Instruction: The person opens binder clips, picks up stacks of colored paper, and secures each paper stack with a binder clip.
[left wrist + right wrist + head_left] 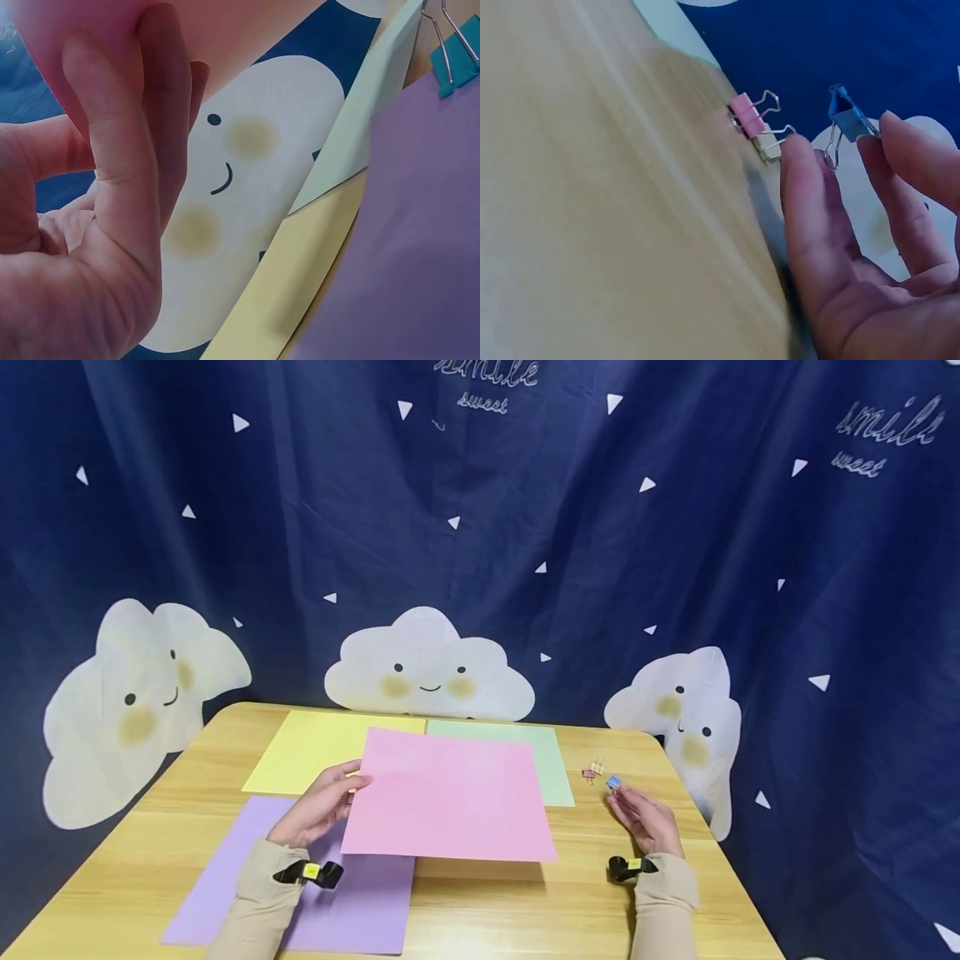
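A sheet of pink paper [450, 797] is raised above the table, its left edge pinched between the thumb and fingers of my left hand [318, 806]. My right hand [647, 818] holds a small blue binder clip [847, 120] at its fingertips, right of the paper. Just beyond that hand, a pink binder clip [748, 115] and a pale yellow binder clip [597, 767] lie close together on the table. Purple paper [352, 910] lies beneath my left forearm. A teal binder clip [457, 56] shows by its edge in the left wrist view.
Yellow paper [315, 743] lies at the back left of the wooden table [600, 910]. Green paper [553, 772] lies beside it, partly hidden behind the pink sheet. A dark blue curtain [480, 568] printed with clouds hangs behind the table.
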A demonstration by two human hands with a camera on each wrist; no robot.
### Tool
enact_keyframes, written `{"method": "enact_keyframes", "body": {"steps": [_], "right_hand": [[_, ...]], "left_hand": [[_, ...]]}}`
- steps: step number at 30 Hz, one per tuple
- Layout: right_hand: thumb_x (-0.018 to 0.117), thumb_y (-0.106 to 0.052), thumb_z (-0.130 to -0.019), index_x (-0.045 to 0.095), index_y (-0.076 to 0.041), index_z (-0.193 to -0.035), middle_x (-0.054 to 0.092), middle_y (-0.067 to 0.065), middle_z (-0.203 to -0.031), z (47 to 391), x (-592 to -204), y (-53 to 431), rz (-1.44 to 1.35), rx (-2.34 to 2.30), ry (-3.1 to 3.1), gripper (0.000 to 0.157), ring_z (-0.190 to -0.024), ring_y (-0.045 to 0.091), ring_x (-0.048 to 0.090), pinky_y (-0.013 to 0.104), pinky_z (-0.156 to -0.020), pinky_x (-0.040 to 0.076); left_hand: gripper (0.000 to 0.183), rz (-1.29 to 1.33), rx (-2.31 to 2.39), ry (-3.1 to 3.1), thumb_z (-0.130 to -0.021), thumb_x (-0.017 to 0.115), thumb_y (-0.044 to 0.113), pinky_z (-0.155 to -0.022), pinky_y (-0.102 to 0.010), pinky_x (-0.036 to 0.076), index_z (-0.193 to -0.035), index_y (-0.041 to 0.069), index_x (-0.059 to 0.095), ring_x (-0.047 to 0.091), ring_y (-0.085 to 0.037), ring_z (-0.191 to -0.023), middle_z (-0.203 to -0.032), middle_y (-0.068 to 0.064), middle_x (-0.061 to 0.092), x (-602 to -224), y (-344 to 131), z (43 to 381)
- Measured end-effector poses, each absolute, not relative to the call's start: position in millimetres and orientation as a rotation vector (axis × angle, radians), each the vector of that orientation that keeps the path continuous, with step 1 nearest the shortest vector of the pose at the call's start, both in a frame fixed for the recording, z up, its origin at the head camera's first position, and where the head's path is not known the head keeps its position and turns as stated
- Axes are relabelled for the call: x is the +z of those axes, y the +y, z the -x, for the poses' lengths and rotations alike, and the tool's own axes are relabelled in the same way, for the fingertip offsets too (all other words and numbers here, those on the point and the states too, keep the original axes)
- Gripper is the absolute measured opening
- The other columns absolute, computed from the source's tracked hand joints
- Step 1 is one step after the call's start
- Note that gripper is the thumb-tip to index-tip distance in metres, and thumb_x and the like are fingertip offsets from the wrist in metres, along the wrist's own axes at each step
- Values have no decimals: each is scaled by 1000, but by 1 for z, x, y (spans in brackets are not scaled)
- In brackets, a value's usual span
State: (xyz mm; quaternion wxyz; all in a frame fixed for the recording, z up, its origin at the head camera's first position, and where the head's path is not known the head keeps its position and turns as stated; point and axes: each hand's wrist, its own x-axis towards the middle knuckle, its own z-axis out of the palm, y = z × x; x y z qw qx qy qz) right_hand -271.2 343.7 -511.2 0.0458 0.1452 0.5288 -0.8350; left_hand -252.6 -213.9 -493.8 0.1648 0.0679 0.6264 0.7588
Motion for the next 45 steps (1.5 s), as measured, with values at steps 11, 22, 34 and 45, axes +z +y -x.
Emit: {"method": "enact_keyframes", "body": {"steps": [11,22,34,45], "right_hand": [[58,-12,-105,75,-22,-87,77,-7,-87,269,-496,343,-494,-2512,1594,27,-88,4,74,17,-87,60],[55,-7,-106,77,-15,-88,78,-4,-85,269,-488,338,-314,-2583,1544,30,-80,4,72,16,-80,61],[54,-6,-106,76,-14,-90,77,-3,-85,271,-488,332,-253,-2589,1608,29,-78,5,71,16,-77,61],[56,-4,-105,78,-11,-89,77,0,-85,274,-482,319,-246,-2581,1592,28,-80,8,71,19,-79,61]], "left_hand": [[33,-213,2210,1761,-108,51,11,-71,-27,66,-138,-1,44,72,-5,-79,-95,6,74,-491,-221,253],[29,-232,2250,1722,-108,51,11,-71,-25,65,-135,2,46,73,-4,-80,-95,6,75,-490,-225,252],[26,-250,2280,1706,-109,50,9,-73,-24,65,-133,3,47,74,-4,-81,-96,7,75,-488,-230,249],[27,-269,2291,1681,-109,49,9,-75,-25,65,-136,3,45,75,-5,-85,-99,5,76,-485,-231,249]]}}
